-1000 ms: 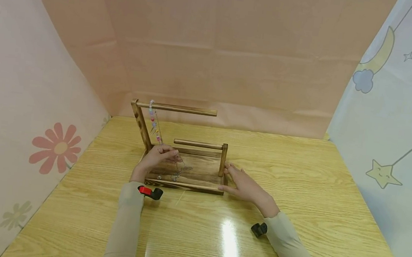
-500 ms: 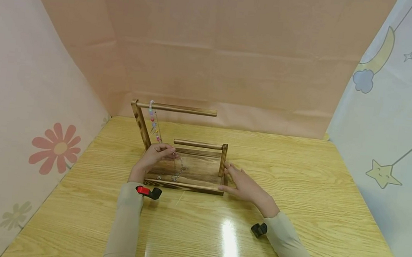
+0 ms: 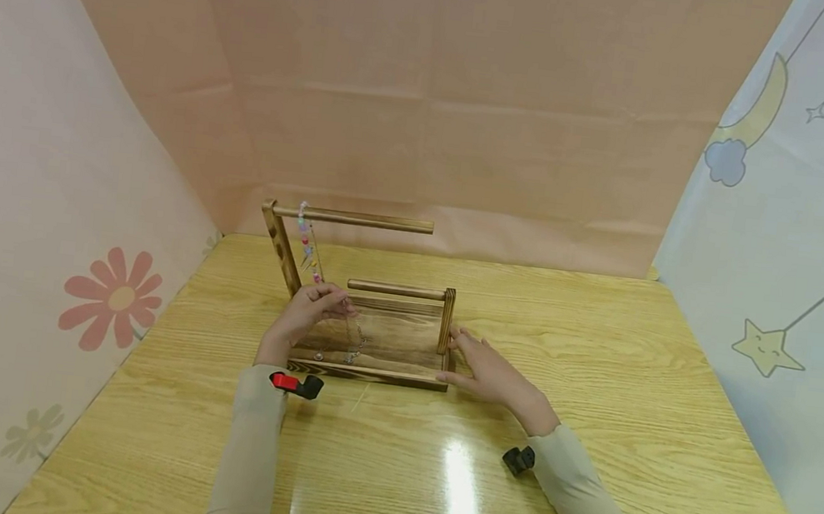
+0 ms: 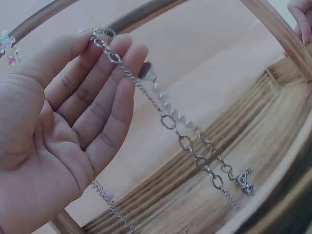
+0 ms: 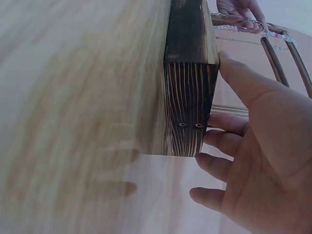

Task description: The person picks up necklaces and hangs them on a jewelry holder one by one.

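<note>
My left hand (image 3: 304,313) pinches the top of a silver chain bracelet (image 4: 184,141) between thumb and index finger, the other fingers loosely bent. Mixed links, a row of pearl-like beads and a small charm hang from it over the tray of a brown wooden jewelry stand (image 3: 404,327). At the stand's right end my right hand (image 3: 486,369) rests with spread fingers, thumb on the front corner and fingertips against the end piece (image 5: 187,107). A colourful beaded bracelet (image 3: 304,237) and a thin chain (image 3: 316,249) hang from the upper bar (image 3: 363,219).
The lower bar (image 3: 393,289) extends left from the short right post (image 3: 446,319). A small round piece (image 3: 319,356) lies in the tray near its front wall. In the left wrist view another chain with a purple bead (image 4: 109,196) shows below the hand.
My left hand has shifted slightly left and up with the chain bracelet, whose dangling strands have swung. The right hand has stayed on the stand's end.
</note>
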Motion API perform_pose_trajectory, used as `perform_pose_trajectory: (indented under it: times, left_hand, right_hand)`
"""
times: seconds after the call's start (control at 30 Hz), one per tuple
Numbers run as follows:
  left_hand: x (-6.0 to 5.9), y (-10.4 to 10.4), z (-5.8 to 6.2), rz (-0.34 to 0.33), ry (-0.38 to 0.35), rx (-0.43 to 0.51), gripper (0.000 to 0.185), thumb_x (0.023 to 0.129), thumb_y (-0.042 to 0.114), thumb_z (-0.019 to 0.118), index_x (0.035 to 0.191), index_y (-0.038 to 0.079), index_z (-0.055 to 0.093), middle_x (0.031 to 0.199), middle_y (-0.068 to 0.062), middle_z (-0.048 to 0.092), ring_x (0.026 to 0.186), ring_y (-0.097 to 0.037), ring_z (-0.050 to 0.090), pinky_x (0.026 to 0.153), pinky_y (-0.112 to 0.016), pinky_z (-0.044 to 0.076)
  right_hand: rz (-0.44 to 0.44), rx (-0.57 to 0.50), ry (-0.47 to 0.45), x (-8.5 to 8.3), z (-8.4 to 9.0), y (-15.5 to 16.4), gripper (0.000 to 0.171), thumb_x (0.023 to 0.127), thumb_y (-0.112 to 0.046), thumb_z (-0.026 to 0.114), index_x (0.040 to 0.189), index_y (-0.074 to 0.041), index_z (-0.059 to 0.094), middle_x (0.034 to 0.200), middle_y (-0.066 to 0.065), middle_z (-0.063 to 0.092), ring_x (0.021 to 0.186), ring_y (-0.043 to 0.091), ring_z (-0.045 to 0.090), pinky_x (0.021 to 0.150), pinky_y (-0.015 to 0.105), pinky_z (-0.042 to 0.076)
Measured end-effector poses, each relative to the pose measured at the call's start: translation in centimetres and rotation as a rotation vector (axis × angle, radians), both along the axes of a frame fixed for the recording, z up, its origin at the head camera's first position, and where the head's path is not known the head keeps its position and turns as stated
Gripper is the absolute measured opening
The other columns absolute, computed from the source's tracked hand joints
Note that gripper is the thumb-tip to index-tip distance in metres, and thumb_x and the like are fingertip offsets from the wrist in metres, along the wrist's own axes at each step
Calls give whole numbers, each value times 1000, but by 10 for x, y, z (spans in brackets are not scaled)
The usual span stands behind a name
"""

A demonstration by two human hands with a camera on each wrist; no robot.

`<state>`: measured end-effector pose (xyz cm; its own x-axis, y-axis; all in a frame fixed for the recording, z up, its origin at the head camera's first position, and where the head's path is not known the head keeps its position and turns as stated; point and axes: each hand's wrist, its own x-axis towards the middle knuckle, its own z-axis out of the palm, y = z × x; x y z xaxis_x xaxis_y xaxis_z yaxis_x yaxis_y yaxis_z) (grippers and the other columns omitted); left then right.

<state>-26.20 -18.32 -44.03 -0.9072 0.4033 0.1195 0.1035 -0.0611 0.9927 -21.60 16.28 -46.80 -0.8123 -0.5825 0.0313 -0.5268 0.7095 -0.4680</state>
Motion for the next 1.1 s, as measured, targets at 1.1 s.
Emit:
perform_pose_trajectory:
  times: [1.1]
  left_hand:
    - [0,-3,3,2,-53,174,24,100,11,41,104,-4,60,90,-2,67,88,-15,66,99,-51,40]
  right_hand:
    - [-19,-3,-10,1,0,0,86,88,-51,56,148,-6,14,135,10,50,130,28,40,113,53,14]
